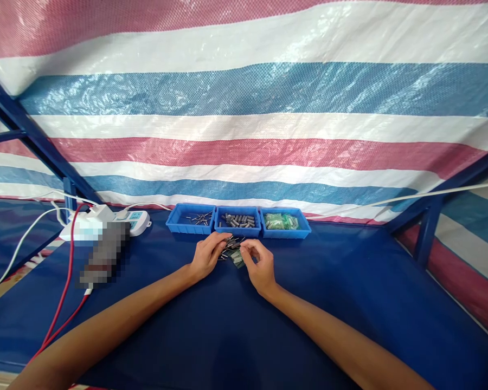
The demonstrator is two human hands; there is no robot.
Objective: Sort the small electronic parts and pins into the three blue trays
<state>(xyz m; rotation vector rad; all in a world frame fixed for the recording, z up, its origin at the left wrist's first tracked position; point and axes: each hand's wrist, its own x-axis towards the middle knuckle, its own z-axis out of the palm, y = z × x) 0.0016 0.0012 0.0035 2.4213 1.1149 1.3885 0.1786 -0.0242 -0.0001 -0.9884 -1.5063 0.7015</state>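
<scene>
Several thin, dark and silvery metal pieces lie in a small pile on the blue table, between my two hands. A flat greenish-grey packet or cluster of small pieces sits at the near side of the pile; its kind is unclear. My left hand is at the pile's left edge, thumb and fingers pinched together. On the right side, my right hand also has its thumb and index finger brought together beside the pile. Whatever either hand pinches is too small to name.
Behind the pile stand three blue bins: the left bin with thin pins, the middle bin with metal cylinders, the right bin with green-and-clear packets. A power strip and red cable are at left. Striped sheeting hangs behind.
</scene>
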